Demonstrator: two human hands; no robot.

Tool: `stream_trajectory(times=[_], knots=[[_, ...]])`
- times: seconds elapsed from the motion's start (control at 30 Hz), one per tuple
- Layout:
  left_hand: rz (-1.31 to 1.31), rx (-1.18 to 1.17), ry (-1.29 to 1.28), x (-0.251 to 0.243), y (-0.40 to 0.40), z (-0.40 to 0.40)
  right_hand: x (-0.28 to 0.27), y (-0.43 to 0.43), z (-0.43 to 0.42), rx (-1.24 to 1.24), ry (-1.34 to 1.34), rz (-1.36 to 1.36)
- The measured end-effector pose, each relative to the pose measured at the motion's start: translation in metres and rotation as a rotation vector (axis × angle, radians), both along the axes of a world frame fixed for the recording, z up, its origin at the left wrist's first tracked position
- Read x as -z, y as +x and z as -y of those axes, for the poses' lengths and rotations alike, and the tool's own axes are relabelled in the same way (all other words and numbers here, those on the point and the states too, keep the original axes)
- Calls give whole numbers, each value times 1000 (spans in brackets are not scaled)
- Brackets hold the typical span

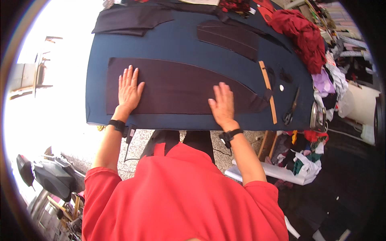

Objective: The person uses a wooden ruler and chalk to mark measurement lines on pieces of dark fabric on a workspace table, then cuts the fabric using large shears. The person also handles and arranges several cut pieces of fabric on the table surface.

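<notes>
A long dark brown-purple fabric panel [175, 87] lies flat along the near side of the blue-covered table [175, 42], its far edge curving down towards the right. My left hand [129, 87] rests palm down near the panel's left end, thumb spread from the fingers. Over its right part is my right hand [223, 104], also palm down and slightly blurred. Neither hand grips anything. At the right end the cloth narrows and bunches up against a wooden ruler [268, 92].
To the right lie black-handled scissors [291, 110], a white piece of chalk [281, 88] and a clothes iron [317, 117] at the table's edge. Further dark cut pieces [229, 39] and folded dark cloth [129, 19] are at the back. Red cloth [301, 36] is heaped at far right.
</notes>
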State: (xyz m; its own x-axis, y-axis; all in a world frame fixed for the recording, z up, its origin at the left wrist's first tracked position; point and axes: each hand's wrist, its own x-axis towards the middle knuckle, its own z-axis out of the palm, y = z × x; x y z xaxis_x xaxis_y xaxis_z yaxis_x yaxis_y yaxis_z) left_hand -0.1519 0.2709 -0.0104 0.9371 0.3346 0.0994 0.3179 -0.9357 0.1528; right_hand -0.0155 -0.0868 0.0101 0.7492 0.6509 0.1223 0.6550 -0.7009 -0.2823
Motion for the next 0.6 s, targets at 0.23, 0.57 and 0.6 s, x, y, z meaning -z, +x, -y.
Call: stream_trajectory(times=[0.23,0.57,0.6], knots=[[-20,-127,-20,4,-13,-2,21,37,85,318,-193,82],[-89,-481,106,31,-52,-60,15,47,94,354,-238,67],[-86,-466,103,32,-54,-64,17,50,99,363,-231,65]])
